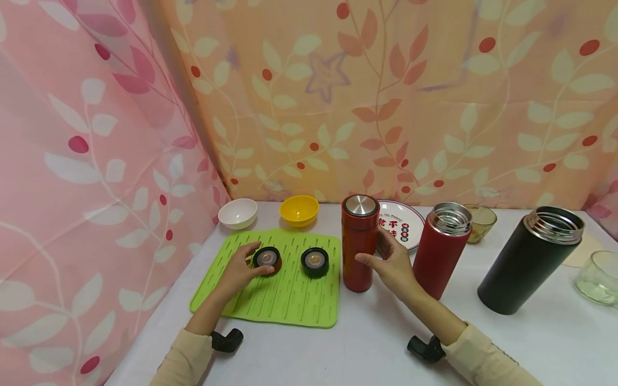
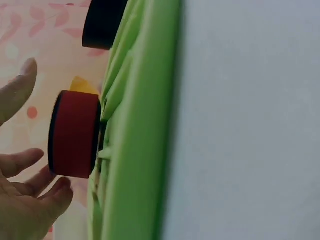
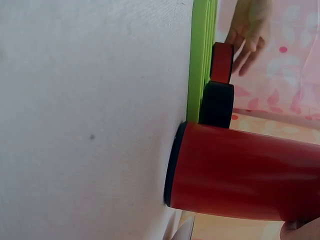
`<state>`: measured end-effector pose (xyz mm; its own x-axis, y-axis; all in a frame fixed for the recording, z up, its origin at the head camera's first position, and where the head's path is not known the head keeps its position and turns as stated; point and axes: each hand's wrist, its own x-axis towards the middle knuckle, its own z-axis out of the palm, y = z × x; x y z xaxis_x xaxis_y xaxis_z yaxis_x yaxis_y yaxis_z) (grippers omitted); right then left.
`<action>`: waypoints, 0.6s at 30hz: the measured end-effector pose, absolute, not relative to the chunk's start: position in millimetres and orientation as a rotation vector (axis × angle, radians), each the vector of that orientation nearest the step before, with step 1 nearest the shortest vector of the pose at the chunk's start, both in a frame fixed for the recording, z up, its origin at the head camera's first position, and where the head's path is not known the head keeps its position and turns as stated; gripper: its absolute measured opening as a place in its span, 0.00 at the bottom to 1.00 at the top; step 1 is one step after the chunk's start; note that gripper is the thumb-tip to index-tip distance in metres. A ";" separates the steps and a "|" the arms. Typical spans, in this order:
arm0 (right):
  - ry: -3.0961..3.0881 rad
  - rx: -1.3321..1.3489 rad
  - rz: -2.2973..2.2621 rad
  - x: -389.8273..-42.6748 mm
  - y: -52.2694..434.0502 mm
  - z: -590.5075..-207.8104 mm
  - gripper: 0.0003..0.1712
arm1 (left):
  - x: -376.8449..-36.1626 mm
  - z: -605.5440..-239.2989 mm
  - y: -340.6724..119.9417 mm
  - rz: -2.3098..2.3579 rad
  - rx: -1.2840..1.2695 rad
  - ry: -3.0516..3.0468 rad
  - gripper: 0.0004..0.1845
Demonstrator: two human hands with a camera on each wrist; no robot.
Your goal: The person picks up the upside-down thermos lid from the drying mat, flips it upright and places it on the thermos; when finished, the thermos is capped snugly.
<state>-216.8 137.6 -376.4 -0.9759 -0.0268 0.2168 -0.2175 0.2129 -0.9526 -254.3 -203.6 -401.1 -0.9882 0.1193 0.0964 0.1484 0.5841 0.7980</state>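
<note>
My left hand (image 1: pixel 240 269) is spread beside a red lid with a black rim (image 1: pixel 267 259), which lies with its inside up on a green ridged mat (image 1: pixel 289 305). Seen from the left wrist, the thumb stands apart from that lid (image 2: pixel 75 135) while the fingertips are right at its edge. A black lid (image 1: pixel 315 261) lies on the mat to the right. My right hand (image 1: pixel 397 262) holds a red thermos (image 1: pixel 357 257) upright on the table, thumb across its front and fingers behind. This thermos wears a silver-topped cap.
Right of the right hand stand a second red thermos (image 1: pixel 440 257) and a larger black thermos (image 1: pixel 528 262), both uncapped. Behind are a white bowl (image 1: pixel 238 214), a yellow bowl (image 1: pixel 299 212), a printed plate (image 1: pixel 403 214) and an amber glass bowl (image 1: pixel 480 222). A glass cup (image 1: pixel 598 279) stands far right.
</note>
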 end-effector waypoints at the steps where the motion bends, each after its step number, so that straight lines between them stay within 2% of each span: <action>1: -2.323 0.234 1.866 -216.8 137.7 -376.2 0.46 | -255.4 -402.7 -204.5 -1.413 -0.227 -2.773 0.43; 7: -2.319 0.237 1.868 -216.2 138.0 -375.8 0.46 | -259.7 -407.6 -207.5 -1.540 -0.148 -2.767 0.43; 13: -2.319 0.239 1.866 -216.2 137.8 -375.9 0.46 | -261.7 -411.2 -208.8 -1.532 -0.115 -2.782 0.37; 18: -2.323 0.228 1.865 -216.4 136.9 -376.3 0.46 | -262.0 -414.5 -210.1 -1.576 -0.120 -2.756 0.36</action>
<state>-216.4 136.9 -376.3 -0.9766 -0.0219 0.2138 -0.2135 0.2135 -0.9533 -262.0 -210.1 -414.5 -0.9965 0.0832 0.0063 0.0477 0.5052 0.8617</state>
